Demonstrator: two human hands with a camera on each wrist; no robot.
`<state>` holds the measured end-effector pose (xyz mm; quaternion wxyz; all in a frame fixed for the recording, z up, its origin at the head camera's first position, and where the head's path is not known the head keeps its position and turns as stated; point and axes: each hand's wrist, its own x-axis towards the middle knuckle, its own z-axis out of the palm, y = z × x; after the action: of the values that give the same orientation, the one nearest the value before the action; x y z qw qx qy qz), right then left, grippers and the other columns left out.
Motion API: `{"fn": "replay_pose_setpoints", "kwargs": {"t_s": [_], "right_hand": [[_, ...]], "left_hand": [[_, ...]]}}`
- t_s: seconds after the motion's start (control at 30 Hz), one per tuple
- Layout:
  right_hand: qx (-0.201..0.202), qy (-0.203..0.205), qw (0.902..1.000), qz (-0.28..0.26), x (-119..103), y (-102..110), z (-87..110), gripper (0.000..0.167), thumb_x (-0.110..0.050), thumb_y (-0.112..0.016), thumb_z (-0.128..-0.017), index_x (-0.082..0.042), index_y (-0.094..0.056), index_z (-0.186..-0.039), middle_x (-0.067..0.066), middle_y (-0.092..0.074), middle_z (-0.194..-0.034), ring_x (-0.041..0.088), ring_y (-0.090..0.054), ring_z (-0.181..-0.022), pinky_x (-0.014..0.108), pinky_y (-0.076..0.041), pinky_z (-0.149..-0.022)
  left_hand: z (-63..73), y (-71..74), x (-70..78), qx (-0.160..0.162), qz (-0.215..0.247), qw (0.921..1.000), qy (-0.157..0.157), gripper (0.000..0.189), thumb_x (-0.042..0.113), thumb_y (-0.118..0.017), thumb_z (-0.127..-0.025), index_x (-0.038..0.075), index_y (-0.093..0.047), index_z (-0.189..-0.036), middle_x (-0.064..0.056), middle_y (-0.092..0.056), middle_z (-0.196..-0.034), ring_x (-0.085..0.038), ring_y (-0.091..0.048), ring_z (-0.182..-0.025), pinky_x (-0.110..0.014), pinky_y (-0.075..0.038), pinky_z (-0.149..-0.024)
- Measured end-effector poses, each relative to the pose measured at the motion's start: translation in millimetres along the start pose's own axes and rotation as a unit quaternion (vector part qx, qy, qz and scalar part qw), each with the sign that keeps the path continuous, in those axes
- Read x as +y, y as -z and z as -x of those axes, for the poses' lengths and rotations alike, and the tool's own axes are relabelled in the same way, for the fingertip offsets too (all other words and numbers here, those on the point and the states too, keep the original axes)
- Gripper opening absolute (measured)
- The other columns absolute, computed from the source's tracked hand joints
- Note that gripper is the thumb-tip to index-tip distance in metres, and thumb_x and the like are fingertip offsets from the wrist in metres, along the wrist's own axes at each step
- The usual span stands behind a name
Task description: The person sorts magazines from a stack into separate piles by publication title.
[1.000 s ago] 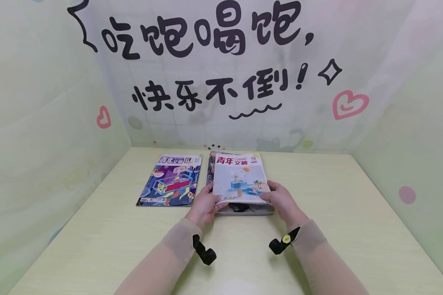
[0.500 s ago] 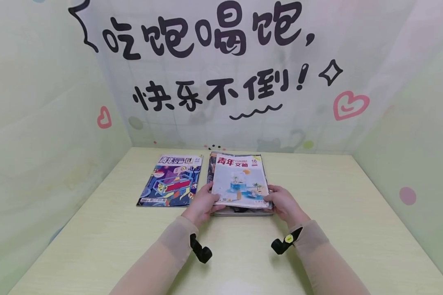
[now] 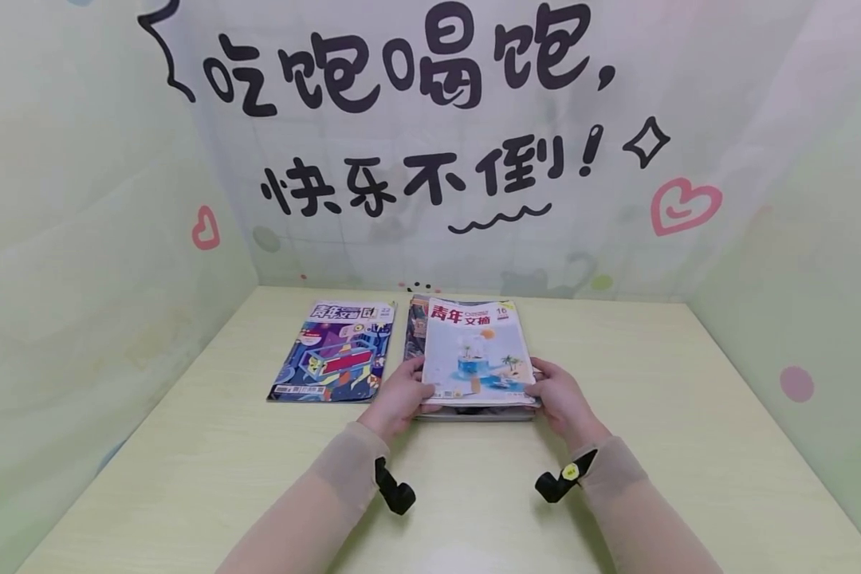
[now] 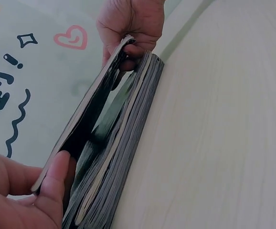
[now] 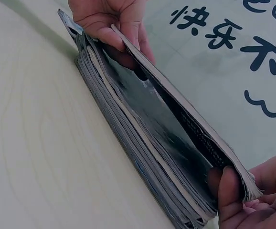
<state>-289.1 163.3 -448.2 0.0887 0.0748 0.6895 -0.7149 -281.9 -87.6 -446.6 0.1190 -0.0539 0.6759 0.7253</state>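
Note:
In the head view a pale magazine (image 3: 477,351) with a blue island picture and red title lies over a stack of magazines (image 3: 414,325). My left hand (image 3: 399,396) pinches its near left corner, thumb on the cover and fingers underneath. The near right corner is held the same way by my right hand (image 3: 565,402). Both wrist views show the near edge of this magazine (image 4: 88,102) raised off the thick stack (image 5: 128,138), leaving a wedge-shaped gap. Most of the stack's top is hidden under the magazine.
Left of the stack, a purple and dark-blue magazine (image 3: 333,355) lies flat on the light wooden table (image 3: 689,446). A printed cloth backdrop (image 3: 373,255) stands along the table's far edge and both sides. A black wrist camera (image 3: 396,488) juts inward from the left sleeve.
The held magazine's near edge has come a little toward me, covering more of the stack's front. It has also shifted slightly right, both hands moving with it. The purple magazine stays put.

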Motion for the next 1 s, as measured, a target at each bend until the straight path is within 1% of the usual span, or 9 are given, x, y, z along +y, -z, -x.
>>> {"fn": "replay_pose_setpoints", "kwargs": {"t_s": [0.07, 0.13, 0.33, 0.5, 0.6, 0.73, 0.9, 1.0], "right_hand": [[-0.003, 0.003, 1.0, -0.002, 1, 6, 0.3, 0.065, 0.015, -0.045, -0.088, 0.002, -0.028, -0.149, 0.019, -0.045, -0.124, 0.018, -0.055, -0.095, 0.02, -0.052, -0.07], [-0.004, 0.005, 0.9999, -0.008, 1, 13, 0.6, 0.065, 0.015, -0.045, -0.088, 0.001, -0.027, -0.15, 0.017, -0.044, -0.121, 0.018, -0.053, -0.096, 0.02, -0.051, -0.071], [-0.003, 0.01, 0.9999, -0.012, 0, 38, 2.3, 0.066, 0.014, -0.045, -0.089, 0.001, -0.026, -0.15, 0.012, -0.044, -0.115, 0.01, -0.055, -0.087, 0.019, -0.052, -0.069], [-0.007, 0.013, 0.9998, -0.011, -3, 62, 5.1, 0.066, 0.013, -0.044, -0.09, -0.001, -0.023, -0.151, 0.01, -0.043, -0.114, 0.008, -0.056, -0.086, 0.019, -0.053, -0.07], [-0.005, 0.006, 0.9999, -0.006, -6, 77, 6.2, 0.067, 0.012, -0.044, -0.091, -0.003, -0.021, -0.152, 0.009, -0.043, -0.116, 0.007, -0.056, -0.087, 0.02, -0.053, -0.072], [-0.002, -0.006, 0.9999, -0.012, -11, 95, 7.5, 0.068, 0.011, -0.044, -0.092, -0.005, -0.019, -0.153, 0.009, -0.041, -0.119, 0.007, -0.056, -0.087, 0.021, -0.054, -0.074], [-0.002, -0.013, 0.9996, -0.024, -12, 121, 9.3, 0.071, 0.012, -0.045, -0.092, -0.006, -0.015, -0.154, 0.006, -0.043, -0.115, 0.006, -0.057, -0.085, 0.021, -0.054, -0.074], [-0.003, -0.01, 0.9995, -0.029, -11, 137, 10.1, 0.072, 0.012, -0.045, -0.092, -0.005, -0.012, -0.154, 0.002, -0.045, -0.11, 0.004, -0.058, -0.083, 0.022, -0.054, -0.073]], "left_hand": [[-0.1, -5.8, -0.8, -0.005, 0.0, 1.0, -0.004, 0.066, -0.011, -0.045, -0.092, 0.004, -0.02, -0.152, -0.023, -0.047, -0.133, -0.031, -0.061, -0.104, -0.033, -0.057, -0.076], [-0.3, -12.2, -1.2, -0.011, 0.003, 0.9999, -0.007, 0.067, -0.01, -0.045, -0.092, 0.005, -0.02, -0.152, -0.024, -0.046, -0.133, -0.032, -0.061, -0.105, -0.033, -0.057, -0.077], [-1.7, -36.0, 0.1, -0.019, 0.008, 0.9998, -0.008, 0.067, -0.008, -0.046, -0.094, 0.01, -0.02, -0.153, -0.02, -0.045, -0.134, -0.03, -0.061, -0.104, -0.032, -0.056, -0.079], [-3.4, -60.8, 2.9, -0.031, 0.012, 0.9993, -0.017, 0.068, -0.009, -0.047, -0.093, 0.009, -0.02, -0.153, -0.018, -0.046, -0.131, -0.029, -0.061, -0.104, -0.034, -0.056, -0.079], [-5.6, -76.3, 4.3, -0.034, 0.019, 0.9991, -0.019, 0.067, -0.01, -0.047, -0.093, 0.008, -0.022, -0.152, -0.019, -0.047, -0.127, -0.03, -0.061, -0.104, -0.034, -0.057, -0.078], [-9.0, -96.4, 6.9, -0.037, 0.023, 0.9988, -0.021, 0.068, -0.013, -0.047, -0.09, 0.007, -0.024, -0.151, -0.019, -0.048, -0.121, -0.03, -0.062, -0.099, -0.035, -0.057, -0.075], [-13.9, -122.9, 9.9, -0.046, 0.019, 0.9987, -0.015, 0.069, -0.013, -0.048, -0.089, 0.006, -0.025, -0.151, -0.017, -0.05, -0.116, -0.027, -0.064, -0.093, -0.034, -0.057, -0.073], [-16.8, -139.0, 10.8, -0.049, 0.02, 0.9986, -0.002, 0.068, -0.011, -0.05, -0.089, 0.008, -0.028, -0.151, -0.014, -0.052, -0.114, -0.026, -0.064, -0.09, -0.033, -0.057, -0.073]]}}
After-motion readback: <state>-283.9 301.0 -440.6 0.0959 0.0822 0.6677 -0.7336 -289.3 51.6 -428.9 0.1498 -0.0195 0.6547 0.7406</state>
